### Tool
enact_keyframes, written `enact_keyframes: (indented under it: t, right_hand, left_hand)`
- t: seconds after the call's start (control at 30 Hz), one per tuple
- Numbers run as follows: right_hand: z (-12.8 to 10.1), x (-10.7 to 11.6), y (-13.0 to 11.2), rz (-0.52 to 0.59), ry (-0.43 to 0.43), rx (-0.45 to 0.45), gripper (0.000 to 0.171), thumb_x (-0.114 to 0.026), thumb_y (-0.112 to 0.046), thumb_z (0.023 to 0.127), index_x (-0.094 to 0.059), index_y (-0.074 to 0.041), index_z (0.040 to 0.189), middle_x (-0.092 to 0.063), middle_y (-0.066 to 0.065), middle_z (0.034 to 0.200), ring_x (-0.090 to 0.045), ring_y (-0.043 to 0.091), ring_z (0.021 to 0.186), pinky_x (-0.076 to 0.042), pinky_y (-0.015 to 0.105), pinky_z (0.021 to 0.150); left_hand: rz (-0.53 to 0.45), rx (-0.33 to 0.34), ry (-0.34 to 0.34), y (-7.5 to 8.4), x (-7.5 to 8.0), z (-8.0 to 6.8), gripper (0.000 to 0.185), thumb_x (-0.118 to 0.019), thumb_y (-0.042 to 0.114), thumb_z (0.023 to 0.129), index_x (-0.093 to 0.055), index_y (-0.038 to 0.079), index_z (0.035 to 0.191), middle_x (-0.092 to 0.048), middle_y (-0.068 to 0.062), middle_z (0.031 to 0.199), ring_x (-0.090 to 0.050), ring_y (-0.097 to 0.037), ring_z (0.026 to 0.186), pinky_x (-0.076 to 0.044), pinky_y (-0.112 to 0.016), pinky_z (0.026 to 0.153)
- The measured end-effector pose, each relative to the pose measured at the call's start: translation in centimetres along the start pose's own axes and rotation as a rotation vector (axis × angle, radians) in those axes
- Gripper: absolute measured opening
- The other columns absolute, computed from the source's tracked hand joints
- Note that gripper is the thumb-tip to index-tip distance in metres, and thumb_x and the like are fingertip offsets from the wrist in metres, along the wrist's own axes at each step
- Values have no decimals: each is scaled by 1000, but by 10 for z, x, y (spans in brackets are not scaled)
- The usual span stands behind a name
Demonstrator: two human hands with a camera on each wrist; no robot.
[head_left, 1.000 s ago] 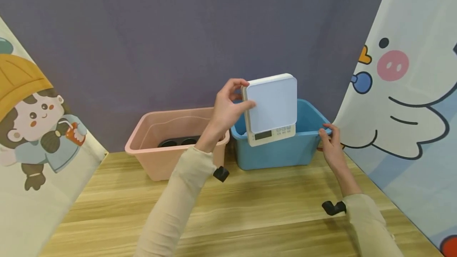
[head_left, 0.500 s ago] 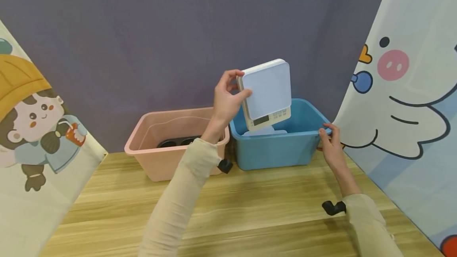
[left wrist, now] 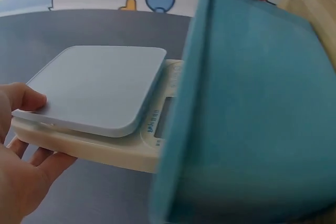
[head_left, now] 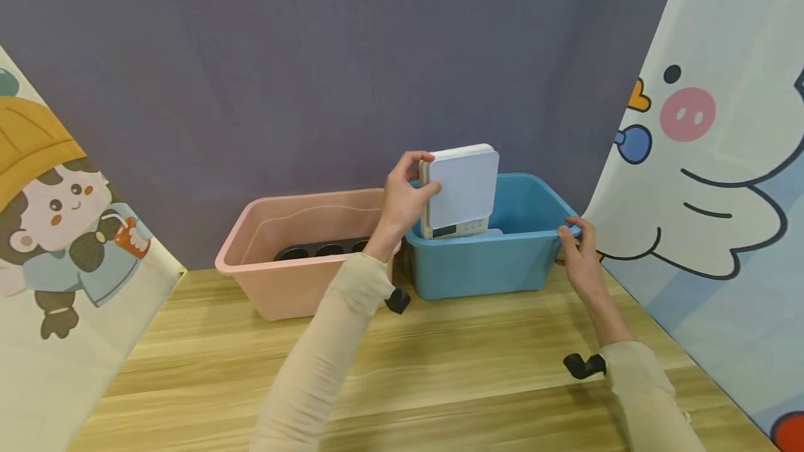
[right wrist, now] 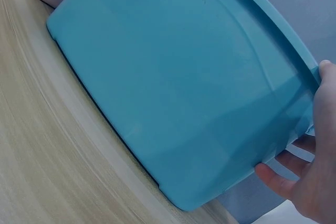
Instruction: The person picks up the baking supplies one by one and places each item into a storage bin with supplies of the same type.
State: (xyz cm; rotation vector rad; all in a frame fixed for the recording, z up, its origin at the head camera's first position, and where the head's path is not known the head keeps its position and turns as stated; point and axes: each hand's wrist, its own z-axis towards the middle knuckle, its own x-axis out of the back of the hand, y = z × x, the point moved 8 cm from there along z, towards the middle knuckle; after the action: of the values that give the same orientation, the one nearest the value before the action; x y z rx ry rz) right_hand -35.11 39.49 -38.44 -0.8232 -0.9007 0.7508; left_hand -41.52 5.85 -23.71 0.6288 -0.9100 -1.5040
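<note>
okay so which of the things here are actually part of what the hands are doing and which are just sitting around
In use:
- kitchen scale, gripped by the left hand, lower end inside the bin
- blue bin, its right rim held by the right hand

Lying about:
- pink bin with dark round items inside
- cartoon cloths at both sides
- wooden table

1. Showing small printed marks on the cream front panel of the kitchen scale (left wrist: 157, 124), just beside its display; running sideways and too blurred to be made out.
2. Appearing again as tiny marks beside the dark display on the kitchen scale in the head view, too small for reading.
3. Carrying cartoon pictures only, with no lettering, on the printed cloths at left (head_left: 56, 229) and right (head_left: 710, 159).
4. Finding no legible word, brand or number anywhere.
</note>
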Motion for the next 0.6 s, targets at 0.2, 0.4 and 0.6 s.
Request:
enact_keyframes:
  t: [0.2, 0.4, 0.6]
  right_hand:
    - [1, 0, 3, -6, 4, 0, 57, -31, -42, 107, -18, -13, 154, -28, 19, 143, -45, 26, 115, -48, 13, 70]
    - [0, 0, 0, -5, 10, 1, 58, -32, -44, 107, -18, -14, 154, -27, 20, 146, -44, 26, 117, -48, 13, 70]
    - [-10, -2, -24, 14, -18, 3, 58, -31, -40, 107, -16, -8, 153, -23, 27, 149, -42, 34, 119, -46, 11, 70]
  left_hand:
    - [88, 31, -36, -23, -5, -4, 40, -69, 1, 83, -62, 18, 118, -60, -2, 128, -63, -24, 101, -53, -33, 72]
    - [131, 21, -72, -33, -9, -3, 40, -69, 2, 83, -62, 18, 118, -62, -6, 123, -63, -21, 95, -49, -29, 65]
    - [179, 69, -129, -45, -13, -7, 41, -67, 8, 88, -58, 19, 126, -56, -6, 132, -58, -22, 93, -45, -29, 59]
